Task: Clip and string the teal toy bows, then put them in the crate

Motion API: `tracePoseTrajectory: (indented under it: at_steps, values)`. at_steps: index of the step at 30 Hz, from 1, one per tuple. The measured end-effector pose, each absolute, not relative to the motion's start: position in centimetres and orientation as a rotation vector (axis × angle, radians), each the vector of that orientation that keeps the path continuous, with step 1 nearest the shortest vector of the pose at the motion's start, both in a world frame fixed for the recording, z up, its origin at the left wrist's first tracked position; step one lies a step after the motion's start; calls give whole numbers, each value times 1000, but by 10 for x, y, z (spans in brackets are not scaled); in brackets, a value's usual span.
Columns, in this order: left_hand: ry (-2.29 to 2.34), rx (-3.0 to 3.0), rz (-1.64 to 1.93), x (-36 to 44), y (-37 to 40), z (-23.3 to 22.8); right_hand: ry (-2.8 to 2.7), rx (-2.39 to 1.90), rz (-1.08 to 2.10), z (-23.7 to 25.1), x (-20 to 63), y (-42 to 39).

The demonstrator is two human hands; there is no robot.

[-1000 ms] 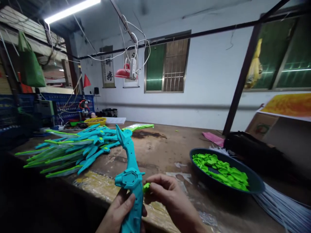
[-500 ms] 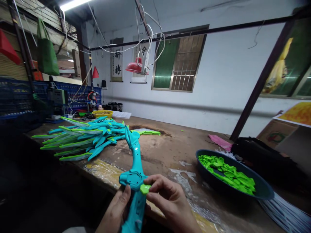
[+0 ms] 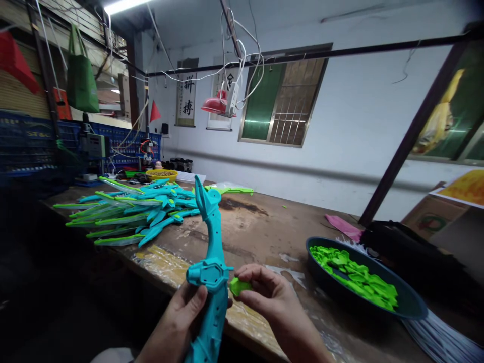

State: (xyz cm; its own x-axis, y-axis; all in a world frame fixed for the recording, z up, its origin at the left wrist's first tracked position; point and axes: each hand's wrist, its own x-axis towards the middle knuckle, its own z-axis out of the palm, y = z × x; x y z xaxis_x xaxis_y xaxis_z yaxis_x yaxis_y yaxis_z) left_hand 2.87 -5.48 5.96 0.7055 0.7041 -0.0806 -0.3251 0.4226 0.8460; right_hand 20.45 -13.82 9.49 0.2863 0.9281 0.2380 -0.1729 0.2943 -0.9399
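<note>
Head view: a worn brown wooden tabletop point(image 3: 260, 227) carries a heap of long teal and lime plastic blades point(image 3: 132, 212) at its far left, well apart from a dark round plastic basin point(image 3: 408, 302) at the right, which holds a loose layer of small lime-green plastic pieces point(image 3: 355, 277). A yellow bowl point(image 3: 162, 175) stands beyond the heap; its contents are too small to tell. Over the near edge, the left hand point(image 3: 179, 327) has its fingers wrapped around the grip of a curved teal plastic toy blade point(image 3: 212, 262), tip upward. The right hand point(image 3: 268, 297) pinches a small lime-green plastic insert point(image 3: 239, 287) just beside the blade's hexagonal hub. Held so lightly, the insert could slip and fall.
</note>
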Motion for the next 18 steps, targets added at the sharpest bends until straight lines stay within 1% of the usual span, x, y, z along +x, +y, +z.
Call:
tracePoseTrajectory:
  at_steps: [5,7,9,11,13,18]
  values:
    - [199,1033,499,30,-25,59,-1208,-1084,748,104,202,-147]
    - [147,1000,508,37,-10,59,-1384,-1178,575,109,199,-148]
    - [154,879,588,45,3,57,-1553,-1246,335,113,196,-145]
    - [184,771,649,49,14,51,-1663,-1268,181,114,197,-140]
    - [187,727,644,48,21,39,-1732,-1271,149,113,199,-134]
    - [169,682,599,35,18,4,-1798,-1228,209,111,205,-118]
